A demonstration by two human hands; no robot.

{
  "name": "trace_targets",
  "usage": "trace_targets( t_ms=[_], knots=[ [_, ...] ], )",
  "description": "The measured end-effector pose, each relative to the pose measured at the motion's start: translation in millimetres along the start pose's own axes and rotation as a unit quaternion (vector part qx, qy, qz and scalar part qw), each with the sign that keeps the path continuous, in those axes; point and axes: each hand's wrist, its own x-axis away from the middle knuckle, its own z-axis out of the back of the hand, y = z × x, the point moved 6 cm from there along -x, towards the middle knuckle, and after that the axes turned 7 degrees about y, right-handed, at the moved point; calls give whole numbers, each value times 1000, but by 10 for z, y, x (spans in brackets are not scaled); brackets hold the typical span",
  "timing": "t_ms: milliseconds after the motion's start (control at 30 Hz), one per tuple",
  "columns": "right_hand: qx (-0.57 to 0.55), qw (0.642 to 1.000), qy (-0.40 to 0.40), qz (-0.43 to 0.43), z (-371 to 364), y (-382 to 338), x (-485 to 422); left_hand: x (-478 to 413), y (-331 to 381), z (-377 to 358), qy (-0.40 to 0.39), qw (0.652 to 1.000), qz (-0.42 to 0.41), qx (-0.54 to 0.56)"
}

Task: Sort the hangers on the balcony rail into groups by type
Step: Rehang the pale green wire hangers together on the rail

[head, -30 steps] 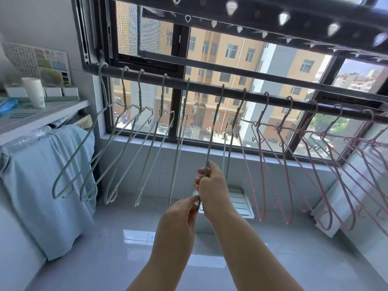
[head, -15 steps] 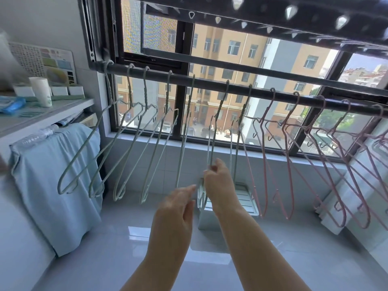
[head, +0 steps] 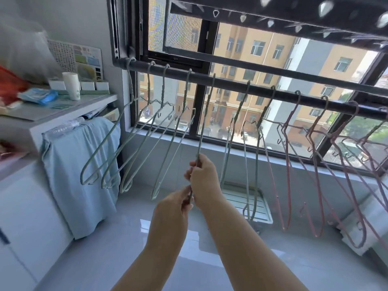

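A green wire hanger (head: 206,114) hangs edge-on from the balcony rail (head: 260,91), its long axis running steeply down and slightly left into both hands; the right hand (head: 202,179) pinches its wire higher up, nearer the hook; the left hand (head: 174,208) closes on the lower end; green hangers (head: 126,143) cluster left, pink hangers (head: 315,164) right; both forearms reach upward.

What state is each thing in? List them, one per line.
Held green hanger: hooked on rail, pinched by both hands.
Left hand: grip shut on its lower end.
Right hand: grip shut higher up.
Other green hangers: hanging, tilted.
Pink hangers: hanging.
Blue cloth: draped.
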Motion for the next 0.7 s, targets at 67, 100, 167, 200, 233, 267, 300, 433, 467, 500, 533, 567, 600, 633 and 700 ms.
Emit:
trace_targets(
  t_ms=[67, 100, 167, 200, 233, 267, 300, 433, 467, 500, 533, 567, 600, 633, 700],
  knots=[
    [-5, 1000, 11, 1, 51, -6, -29, -15, 33, -37, -6, 1000, 7, 13],
    [-2, 1000, 10, 2, 82, -19, -43, -26, 57, -50, -6, 1000, 8, 17],
    [6, 1000, 5, 4, 137, -38, -85, -46, 96, -77, -3, 1000, 9, 21],
    [7, 1000, 4, 3, 157, -43, -106, -52, 117, -90, -2, 1000, 10, 21],
    [6, 1000, 3, 3, 173, -44, -121, -55, 136, -100, -1, 1000, 10, 19],
    [3, 1000, 0, 3, 185, -42, -132, -54, 159, -110, 1, 1000, 11, 17],
    [-2, 1000, -2, 4, 194, -37, -142, -46, 186, -117, 1, 1000, 12, 16],
    [-10, 1000, -8, 9, 233, 17, -165, 0, 254, -150, -1, 1000, 26, 13],
    [-13, 1000, -11, 7, 239, 35, -164, 15, 250, -160, -1, 999, 33, 13],
    [-15, 1000, -16, 2, 246, 41, -155, 28, 245, -168, 0, 999, 38, 10],
    [-15, 1000, -19, -4, 253, 44, -145, 40, 238, -174, 1, 999, 41, 5],
    [-13, 1000, -25, -7, 254, 39, -133, 51, 237, -178, 0, 999, 42, 2],
    [-4, 999, -34, -7, 251, 32, -119, 64, 243, -188, -8, 999, 40, 6],
    [22, 999, -40, 3, 260, 26, -99, 82, 254, -197, -18, 999, 37, 11],
    [102, 992, -29, 71, 300, -69, -2, 114, 291, -169, -32, 999, 28, 1]
  ],
)
